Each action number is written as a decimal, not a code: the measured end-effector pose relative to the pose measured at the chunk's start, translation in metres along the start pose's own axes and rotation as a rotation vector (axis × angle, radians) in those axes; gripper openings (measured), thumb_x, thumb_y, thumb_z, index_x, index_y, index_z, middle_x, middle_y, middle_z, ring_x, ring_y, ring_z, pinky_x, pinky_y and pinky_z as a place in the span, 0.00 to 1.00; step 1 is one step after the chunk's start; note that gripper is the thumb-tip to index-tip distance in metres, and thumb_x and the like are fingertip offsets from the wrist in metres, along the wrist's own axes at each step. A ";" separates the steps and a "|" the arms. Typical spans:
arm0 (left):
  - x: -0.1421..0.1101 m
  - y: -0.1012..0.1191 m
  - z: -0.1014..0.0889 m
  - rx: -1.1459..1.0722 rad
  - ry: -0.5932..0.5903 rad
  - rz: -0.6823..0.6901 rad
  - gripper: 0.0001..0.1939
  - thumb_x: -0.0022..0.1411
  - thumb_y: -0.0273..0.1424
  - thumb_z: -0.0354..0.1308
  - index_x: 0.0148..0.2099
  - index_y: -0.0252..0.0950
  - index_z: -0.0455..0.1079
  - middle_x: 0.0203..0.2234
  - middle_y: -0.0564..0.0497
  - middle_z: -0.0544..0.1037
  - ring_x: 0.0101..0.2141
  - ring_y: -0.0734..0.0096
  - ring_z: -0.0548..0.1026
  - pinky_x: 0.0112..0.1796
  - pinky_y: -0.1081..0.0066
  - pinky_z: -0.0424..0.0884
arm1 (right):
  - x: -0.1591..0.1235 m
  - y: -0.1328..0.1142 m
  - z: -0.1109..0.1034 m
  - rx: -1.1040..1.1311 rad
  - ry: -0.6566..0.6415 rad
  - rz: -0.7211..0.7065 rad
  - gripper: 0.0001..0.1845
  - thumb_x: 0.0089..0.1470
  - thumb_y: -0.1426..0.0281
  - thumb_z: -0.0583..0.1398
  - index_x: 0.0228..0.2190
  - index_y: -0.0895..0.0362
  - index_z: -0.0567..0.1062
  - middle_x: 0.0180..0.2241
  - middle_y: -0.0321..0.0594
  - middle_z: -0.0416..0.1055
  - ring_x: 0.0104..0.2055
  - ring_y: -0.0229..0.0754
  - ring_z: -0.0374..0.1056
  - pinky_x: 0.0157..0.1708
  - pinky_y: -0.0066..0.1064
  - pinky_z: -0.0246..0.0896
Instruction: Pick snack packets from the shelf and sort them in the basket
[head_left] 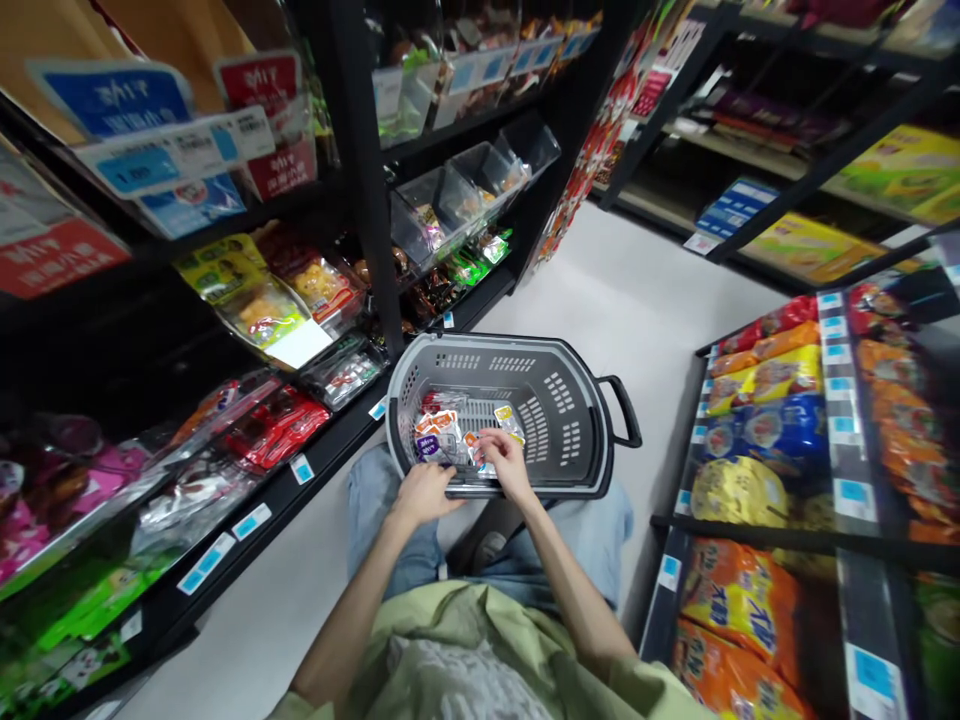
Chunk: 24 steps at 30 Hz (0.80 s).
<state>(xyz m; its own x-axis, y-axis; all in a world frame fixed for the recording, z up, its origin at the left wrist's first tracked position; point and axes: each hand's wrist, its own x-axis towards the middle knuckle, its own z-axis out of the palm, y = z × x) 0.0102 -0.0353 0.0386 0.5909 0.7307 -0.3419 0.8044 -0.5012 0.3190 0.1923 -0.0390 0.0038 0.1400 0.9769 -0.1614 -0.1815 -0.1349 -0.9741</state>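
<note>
A grey and black shopping basket (517, 352) rests at my knees, its black handle folded out to the right. Over its near left rim lies my left hand (426, 492), fingers on the inner side and thumb on the outside, close to a purple and white packet (427, 445). My right hand (505, 464) reaches inside, its fingers bent together on a small snack packet (486, 468), partly hidden by the hand. Other small packets lie on the basket floor, among them a yellow and white packet (510, 420) and a red packet (439, 400).
On the left stand black shelves (360, 180) with bagged snacks and clear bins (442, 205). To the right is a rack of colourful bags (780, 420). Boxes (739, 215) sit on far shelves. Pale floor (600, 270) runs between them.
</note>
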 end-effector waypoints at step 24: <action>-0.004 -0.003 0.007 -0.028 0.112 0.098 0.21 0.58 0.46 0.55 0.46 0.37 0.70 0.38 0.44 0.78 0.42 0.54 0.74 0.41 0.62 0.68 | 0.000 0.014 -0.002 -0.142 -0.087 -0.054 0.09 0.54 0.65 0.58 0.36 0.55 0.73 0.31 0.39 0.74 0.26 0.40 0.70 0.27 0.32 0.66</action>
<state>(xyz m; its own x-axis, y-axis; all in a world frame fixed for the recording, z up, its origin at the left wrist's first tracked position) 0.0060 -0.0397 0.0324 0.6550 0.7265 -0.2079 0.7400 -0.5610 0.3711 0.1922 -0.0413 -0.0098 0.0600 0.9931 -0.1004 -0.0357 -0.0983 -0.9945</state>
